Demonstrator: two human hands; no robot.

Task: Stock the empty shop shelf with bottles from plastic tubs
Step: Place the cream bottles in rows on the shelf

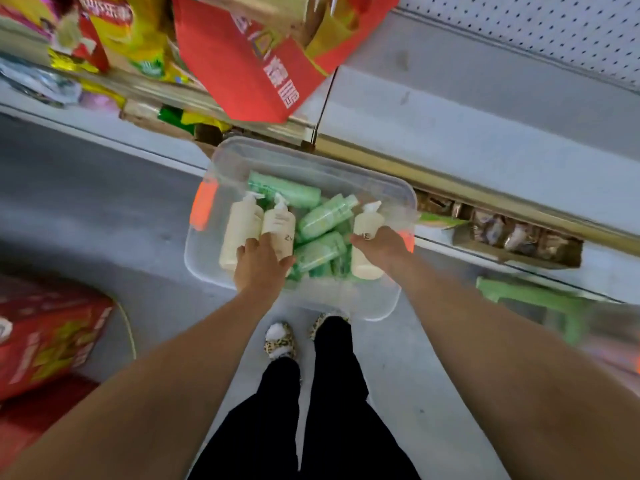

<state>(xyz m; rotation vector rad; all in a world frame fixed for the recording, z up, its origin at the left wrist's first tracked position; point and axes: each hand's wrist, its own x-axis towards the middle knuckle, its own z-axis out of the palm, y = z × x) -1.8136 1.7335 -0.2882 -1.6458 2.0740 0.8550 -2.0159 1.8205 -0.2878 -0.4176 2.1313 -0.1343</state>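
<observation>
Looking down from head height, a person stands over a clear plastic tub (363,308) set on the floor (114,209), right at the foot of a bare grey shelf (485,126) that lies far and to the right. Both arms reach down into the tub. The left hand (261,266) has its grip curled round the lower end of the middle of the cream pump bottles (240,230). The right hand (381,245) has its grip wrapped over the body of the rightmost one. Each bottle is smooth and held by one hand only, so either could likely slip on the way up to the shelf. The leftmost cream bottle lies against the middle one and may roll when its neighbour is lifted out. The pump heads could catch on the loose green bottles (325,216) heaped between them, or be pressed and leak. Counted: one tub with two orange latches (204,204), one at its left end and one at its right. Three cream pump bottles are in the tub. At least four green bottles lie on their sides, overlapping, so the exact number cannot be told. No bottle shows on the visible part of the shelf. A red carton (45,334) sits near left and a green stool (533,306) at the right.
</observation>
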